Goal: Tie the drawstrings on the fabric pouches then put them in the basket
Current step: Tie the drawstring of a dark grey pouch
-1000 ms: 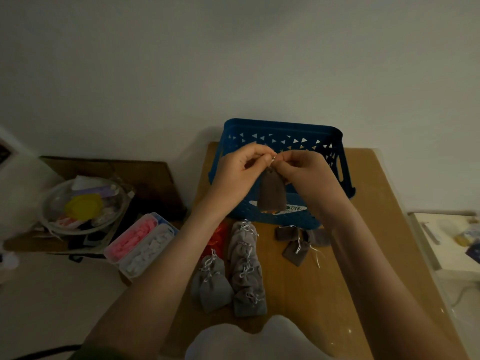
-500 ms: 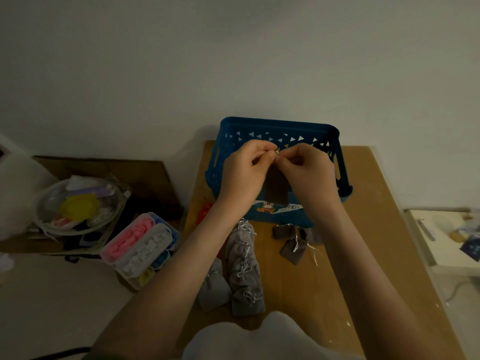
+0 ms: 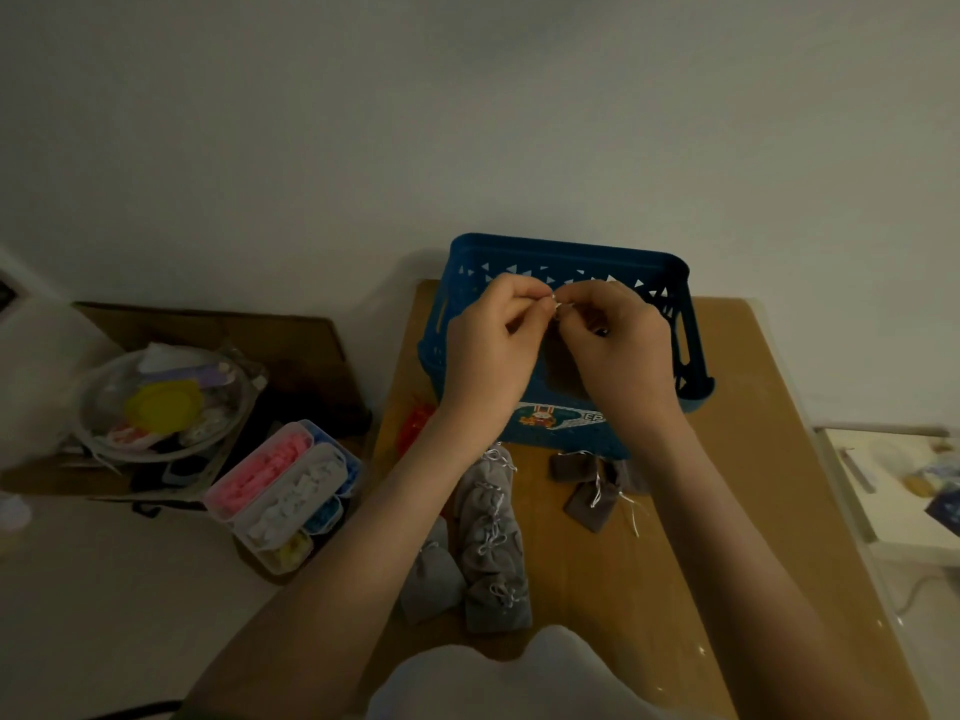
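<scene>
A blue plastic basket [image 3: 566, 254] stands at the far end of the wooden table [image 3: 727, 459]. In front of it my left hand [image 3: 493, 350] and my right hand [image 3: 615, 345] meet fingertip to fingertip, pinching the white drawstring of a dark brown pouch [image 3: 563, 371] that hangs between them, mostly hidden by my palms. Several grey tied pouches [image 3: 488, 522] lie in a row under my left forearm. Flat brown pouches [image 3: 592, 498] with loose strings lie just in front of the basket.
A red item [image 3: 413, 426] peeks out left of the basket. Off the table's left edge sit a compartment box [image 3: 283, 485] of pink and white pieces and a clear bowl [image 3: 161, 402] of clutter. A white side surface [image 3: 893, 485] lies to the right.
Both hands have risen and moved farther toward the basket with the pouch. The pouch, plainly visible a second ago, is now mostly covered by my hands.
</scene>
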